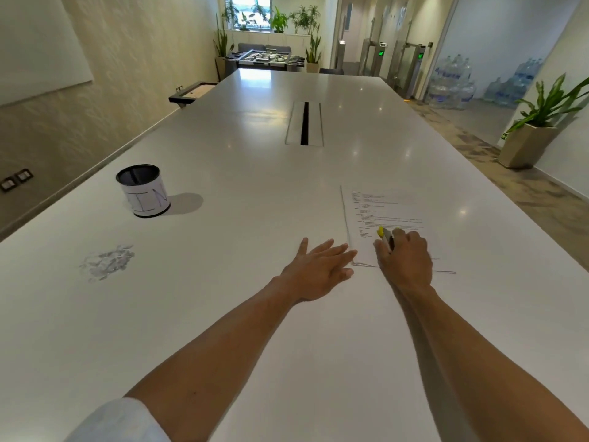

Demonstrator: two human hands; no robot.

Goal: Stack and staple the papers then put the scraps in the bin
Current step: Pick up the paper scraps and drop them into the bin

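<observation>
A stack of printed papers [387,208] lies on the white table [255,186], right of centre. My right hand [404,260] rests on the stack's near part, closed around a yellow and grey stapler [386,236]. My left hand [322,266] lies flat with fingers spread, its fingertips touching the stack's near left corner. A heap of small paper scraps [108,261] sits on the table to the left. Behind the heap stands the bin [143,190], a black can wrapped in white paper with handwritten letters, its top open.
A cable slot [304,123] is set into the table's middle, farther away. The table's left edge runs along a wall. A potted plant [535,135] stands on the floor at the right, with water bottles behind it.
</observation>
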